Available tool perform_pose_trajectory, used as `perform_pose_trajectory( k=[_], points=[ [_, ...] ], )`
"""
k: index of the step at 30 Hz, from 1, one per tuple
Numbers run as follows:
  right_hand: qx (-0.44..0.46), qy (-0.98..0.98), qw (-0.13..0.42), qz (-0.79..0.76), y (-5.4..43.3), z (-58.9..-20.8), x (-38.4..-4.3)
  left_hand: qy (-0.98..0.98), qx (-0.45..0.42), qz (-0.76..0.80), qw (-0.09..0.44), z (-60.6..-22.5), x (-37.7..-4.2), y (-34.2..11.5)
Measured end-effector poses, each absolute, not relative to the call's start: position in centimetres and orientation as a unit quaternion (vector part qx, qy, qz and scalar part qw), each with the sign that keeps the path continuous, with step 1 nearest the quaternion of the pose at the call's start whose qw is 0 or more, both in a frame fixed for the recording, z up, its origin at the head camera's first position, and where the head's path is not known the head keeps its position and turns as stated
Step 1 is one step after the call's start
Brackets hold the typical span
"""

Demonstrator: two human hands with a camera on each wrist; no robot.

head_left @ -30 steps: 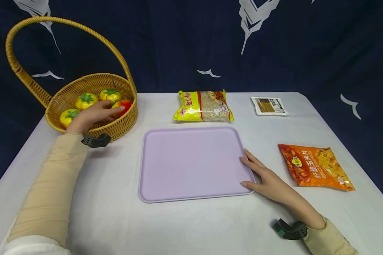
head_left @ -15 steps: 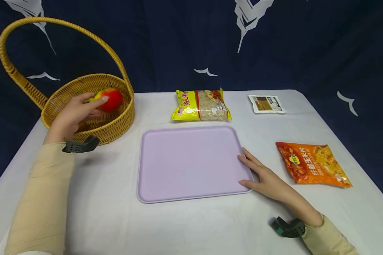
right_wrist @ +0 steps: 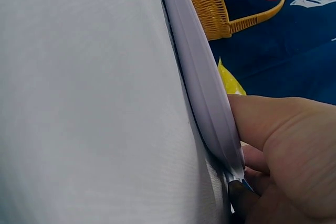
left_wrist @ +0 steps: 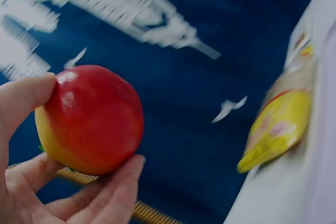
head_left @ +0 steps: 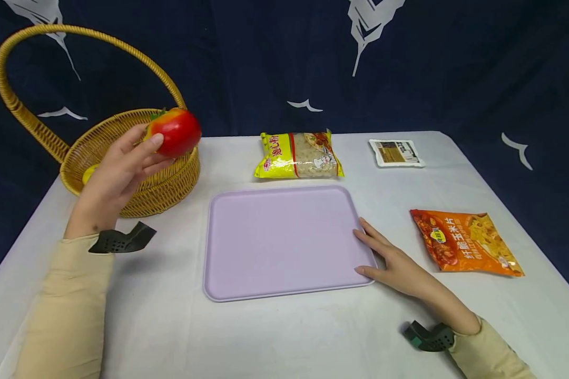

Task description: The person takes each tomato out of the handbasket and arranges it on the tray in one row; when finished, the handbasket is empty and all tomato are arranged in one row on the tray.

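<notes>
Up went the shiny red-yellow fruit [head_left: 177, 131]; left hand [head_left: 120, 171] pinches it near the basket [head_left: 168, 192]; right hand [head_left: 398, 268], spread, touches the tray [head_left: 284, 242].

Backdrop cloth [head_left: 265, 68] (navy, with white feather-like motifs [head_left: 362, 25]) hangs behind the worktop [head_left: 275, 337], whose covering is plain white.

Compared with one second earlier, the left hand [head_left: 117, 171] has risen out of the basket [head_left: 168, 189], bringing the red tomato [head_left: 176, 131] up from inside the rim. The tomato now overlaps the right end of the handle [head_left: 53, 28] in the head view. Where three yellow fruits showed, only part of one yellow fruit [head_left: 89, 172] appears beside the hand.
</notes>
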State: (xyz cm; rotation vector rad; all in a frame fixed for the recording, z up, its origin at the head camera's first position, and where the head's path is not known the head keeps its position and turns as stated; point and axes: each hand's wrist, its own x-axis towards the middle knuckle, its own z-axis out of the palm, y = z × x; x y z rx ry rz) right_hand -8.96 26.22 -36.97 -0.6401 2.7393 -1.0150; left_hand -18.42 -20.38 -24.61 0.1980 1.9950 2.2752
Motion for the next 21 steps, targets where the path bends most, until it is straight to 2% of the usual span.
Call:
perform_pose_trajectory(
  k=[5, 13, 21],
  points=[
    [-0.214, 0.912, 0.080, -0.342, 26.3, -36.9, -9.0, 0.724, 0.127, 0.674, 0.072, -25.9, -19.0, -15.2],
    [-0.217, 0.910, 0.079, -0.344, 26.3, -37.1, -9.0, 0.765, 0.202, 0.597, 0.134, -29.5, -21.2, -6.6],
    [-0.212, 0.911, 0.082, -0.344, 26.3, -36.9, -8.9, 0.771, 0.285, 0.555, 0.130, -32.7, -22.5, -0.3]
  ],
)
